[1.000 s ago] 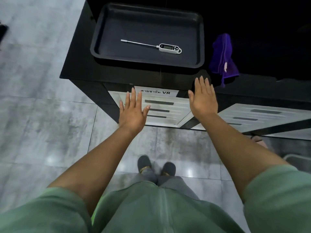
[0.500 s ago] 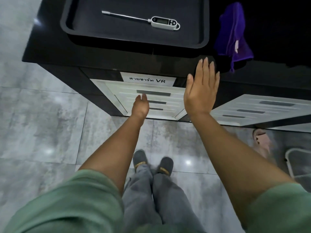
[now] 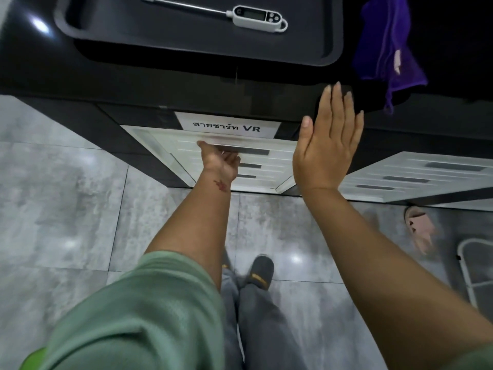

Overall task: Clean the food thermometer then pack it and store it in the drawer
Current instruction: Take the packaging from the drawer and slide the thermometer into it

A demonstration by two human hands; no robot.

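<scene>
A white digital food thermometer [image 3: 257,17] with a thin metal probe lies in a black tray [image 3: 336,36] on the black cabinet top. A purple cloth [image 3: 384,46] lies to the tray's right. My left hand [image 3: 220,160] is palm up with its fingers curled under the handle of the top white drawer [image 3: 280,153], just below the paper label; the fingertips are hidden. My right hand [image 3: 326,144] is flat and open, fingers together, raised in front of the cabinet's front edge to the right of the drawer and holding nothing.
A second white drawer unit [image 3: 426,174] stands to the right. On the grey tiled floor lie a pink slipper [image 3: 420,228] and a white wire-framed object [image 3: 474,273] at the right edge. My feet in dark slippers [image 3: 261,271] stand below the drawers.
The camera has come closer to the cabinet. My left hand has turned palm up and hooked its fingers under the top drawer's handle. My right hand has stayed raised and flat.
</scene>
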